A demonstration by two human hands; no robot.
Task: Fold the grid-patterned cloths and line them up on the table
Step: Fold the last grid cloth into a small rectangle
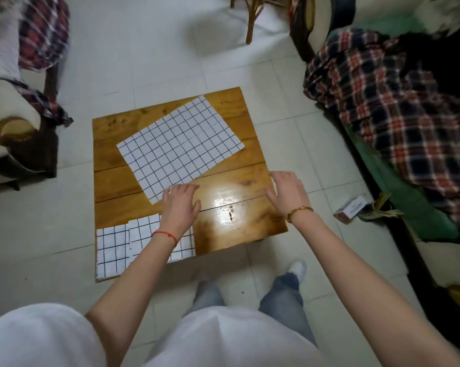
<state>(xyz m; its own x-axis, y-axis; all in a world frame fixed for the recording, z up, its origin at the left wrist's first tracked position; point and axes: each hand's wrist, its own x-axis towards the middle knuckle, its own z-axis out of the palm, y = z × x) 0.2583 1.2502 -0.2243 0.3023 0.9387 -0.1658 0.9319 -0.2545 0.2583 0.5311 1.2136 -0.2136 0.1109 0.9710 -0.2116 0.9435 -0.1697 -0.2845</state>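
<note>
White cloth with black grid, the unfolded cloth (180,148), lies flat on the far half of the wooden table (239,221), skewed: long axis runs from near-left up to far-right. Its near corner points at the hands. Left hand (180,203) is nearer, fingers spread and relaxed, tips at or on that near corner edge; contact not certain, nothing gripped. Right hand (288,193) hovers open over bare wood to the right of the cloth, holding nothing, well apart from its right corner. Two folded cloths (117,250) sit side by side at the near-left table corner, partly under the left forearm. Judgement: bare wood at near right gives room to square and fold; far-right corner lies close to the table edge.
</note>
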